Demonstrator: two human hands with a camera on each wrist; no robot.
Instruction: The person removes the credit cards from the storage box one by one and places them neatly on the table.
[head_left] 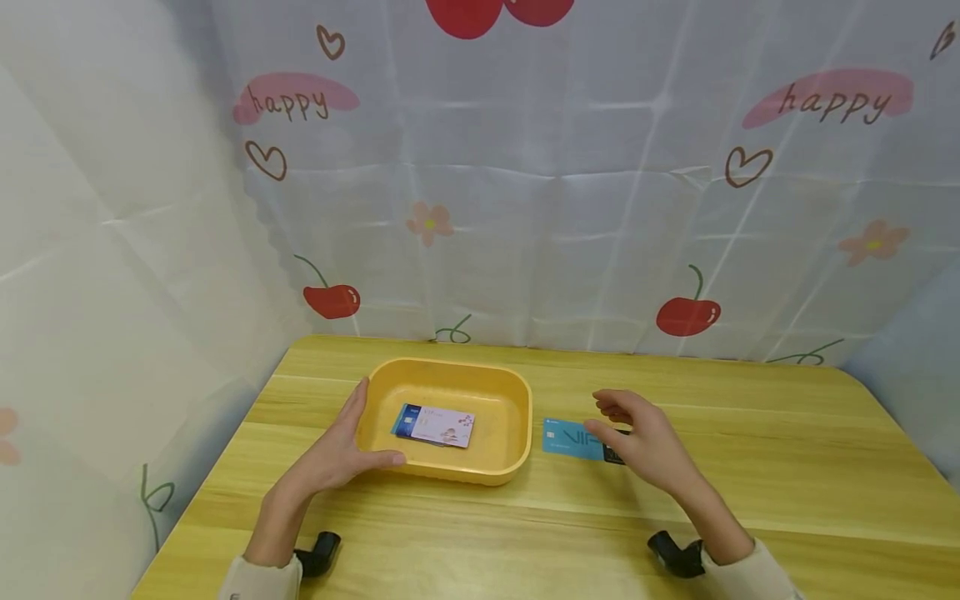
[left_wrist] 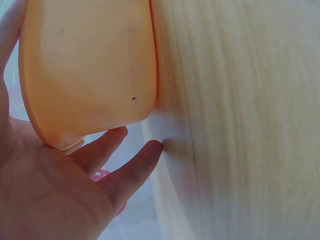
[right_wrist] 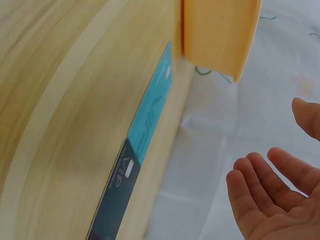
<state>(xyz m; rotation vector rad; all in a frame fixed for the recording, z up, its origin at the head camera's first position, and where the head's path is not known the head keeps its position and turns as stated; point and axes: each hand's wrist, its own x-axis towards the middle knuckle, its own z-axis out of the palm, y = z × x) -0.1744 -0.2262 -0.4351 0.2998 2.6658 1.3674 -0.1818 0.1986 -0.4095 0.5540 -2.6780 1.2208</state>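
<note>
A yellow plastic bin (head_left: pixel 517 454) stands on the table, with a few cards (head_left: pixel 442 425) stacked inside, a pale pink one on top. My left hand (head_left: pixel 333 454) rests against the bin's near left corner, thumb along the front rim and fingers along the left side. In the left wrist view, the fingers (left_wrist: pixel 135 172) spread out below the rim. To the right of the bin, a blue VIP card (head_left: pixel 573 439) and a black VIP card (right_wrist: pixel 115 200) lie overlapping on the table. My right hand (head_left: pixel 645 437) hovers over them, holding nothing, fingers loosely bent.
The wooden table (head_left: pixel 787 467) has rounded far corners. A white curtain (head_left: pixel 555 250) with cherries, hearts and flowers hangs behind it, and white sheeting (head_left: pixel 112 250) covers the left side. Black wrist mounts (head_left: pixel 318 554) sit at both wrists.
</note>
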